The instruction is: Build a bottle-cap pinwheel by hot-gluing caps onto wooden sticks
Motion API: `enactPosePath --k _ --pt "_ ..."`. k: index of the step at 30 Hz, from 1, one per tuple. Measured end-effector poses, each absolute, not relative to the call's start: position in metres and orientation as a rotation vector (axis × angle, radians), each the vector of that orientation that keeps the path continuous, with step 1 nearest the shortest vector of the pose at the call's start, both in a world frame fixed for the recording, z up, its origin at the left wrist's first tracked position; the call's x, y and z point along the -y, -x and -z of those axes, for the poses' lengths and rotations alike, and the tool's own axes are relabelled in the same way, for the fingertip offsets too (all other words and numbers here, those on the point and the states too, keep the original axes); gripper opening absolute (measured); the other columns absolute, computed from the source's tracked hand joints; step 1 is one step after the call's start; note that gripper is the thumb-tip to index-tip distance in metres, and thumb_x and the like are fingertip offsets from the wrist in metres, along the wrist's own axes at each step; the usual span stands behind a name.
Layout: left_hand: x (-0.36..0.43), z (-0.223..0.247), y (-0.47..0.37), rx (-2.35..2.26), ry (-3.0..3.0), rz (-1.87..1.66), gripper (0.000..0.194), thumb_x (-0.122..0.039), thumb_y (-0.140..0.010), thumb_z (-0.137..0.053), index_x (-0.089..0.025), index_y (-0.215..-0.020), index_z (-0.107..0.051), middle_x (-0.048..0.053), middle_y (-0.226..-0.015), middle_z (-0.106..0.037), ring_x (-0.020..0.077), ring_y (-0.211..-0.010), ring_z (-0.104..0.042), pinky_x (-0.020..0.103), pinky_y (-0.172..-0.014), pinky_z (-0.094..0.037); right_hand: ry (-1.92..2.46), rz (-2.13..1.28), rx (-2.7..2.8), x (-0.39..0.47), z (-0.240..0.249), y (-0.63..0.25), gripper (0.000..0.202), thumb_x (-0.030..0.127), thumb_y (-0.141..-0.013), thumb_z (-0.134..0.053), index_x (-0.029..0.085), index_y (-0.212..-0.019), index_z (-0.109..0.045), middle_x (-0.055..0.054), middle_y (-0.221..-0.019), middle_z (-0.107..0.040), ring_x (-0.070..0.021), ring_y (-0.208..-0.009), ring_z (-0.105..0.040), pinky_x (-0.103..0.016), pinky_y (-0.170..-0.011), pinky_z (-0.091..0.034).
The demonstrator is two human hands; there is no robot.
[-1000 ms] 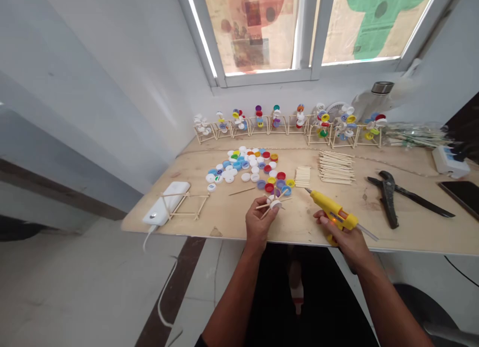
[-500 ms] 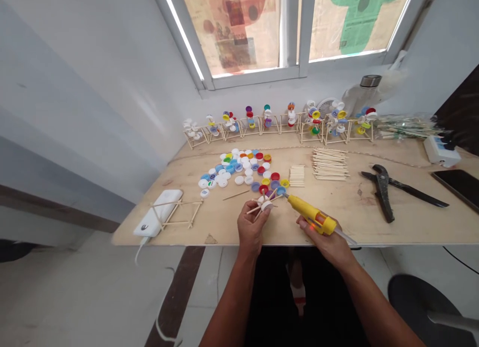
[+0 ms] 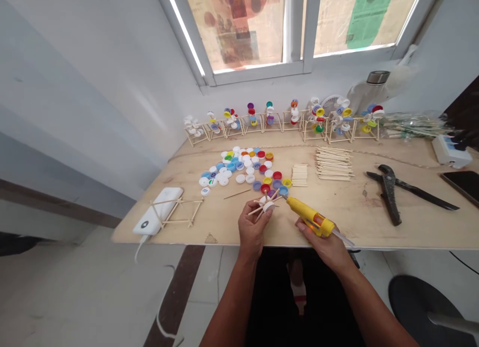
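My left hand (image 3: 253,228) is closed on a small wheel (image 3: 268,206) made of white bottle caps with several wooden sticks pointing outward. In my right hand (image 3: 326,243) is a yellow hot glue gun (image 3: 309,215), with a clear glue stick out of its back. The gun's nozzle is close to the tip of one stick on the wheel; whether they touch I cannot tell. Just beyond my hands lie loose bottle caps (image 3: 241,178) in white, blue, red, yellow and purple. A single wooden stick (image 3: 237,194) rests to the left of the wheel.
A white power bank (image 3: 155,212) with a cable sits under one end of a stick frame (image 3: 190,220). Short sticks (image 3: 299,176) and long sticks (image 3: 334,163) lie in piles. Black pliers (image 3: 391,192) are at right. Finished cap wheels on frames (image 3: 270,118) line the back.
The camera view has shifted slightly. Both hands hold nearly the same pose, with the glue gun's nozzle still near the wheel's stick tip.
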State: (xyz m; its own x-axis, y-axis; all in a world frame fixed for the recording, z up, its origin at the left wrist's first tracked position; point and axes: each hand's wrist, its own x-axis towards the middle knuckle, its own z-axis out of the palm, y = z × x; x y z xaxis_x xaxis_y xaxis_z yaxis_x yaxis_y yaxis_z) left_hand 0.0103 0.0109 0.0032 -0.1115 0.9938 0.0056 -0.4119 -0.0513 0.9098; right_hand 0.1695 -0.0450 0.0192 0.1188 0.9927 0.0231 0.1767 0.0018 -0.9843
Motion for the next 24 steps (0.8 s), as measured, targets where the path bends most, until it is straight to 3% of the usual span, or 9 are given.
enactPosePath --k 24 --pt "-0.0111 -0.0018 -0.0111 -0.926 -0.805 -1.508 0.034 -0.024 -0.058 -0.081 -0.019 -0.081 -0.058 0.001 -0.086 -0.068 0.0124 -0.080 -0.065 0.023 -0.079 -0.049 1.493 -0.880 1.399 0.0440 -0.0151 -0.1682 0.022 0.043 -0.080 -0.056 0.021 -0.080 -0.060 -0.002 -0.079 -0.064 -0.0190 -0.076 -0.060 -0.029 -0.068 -0.046"
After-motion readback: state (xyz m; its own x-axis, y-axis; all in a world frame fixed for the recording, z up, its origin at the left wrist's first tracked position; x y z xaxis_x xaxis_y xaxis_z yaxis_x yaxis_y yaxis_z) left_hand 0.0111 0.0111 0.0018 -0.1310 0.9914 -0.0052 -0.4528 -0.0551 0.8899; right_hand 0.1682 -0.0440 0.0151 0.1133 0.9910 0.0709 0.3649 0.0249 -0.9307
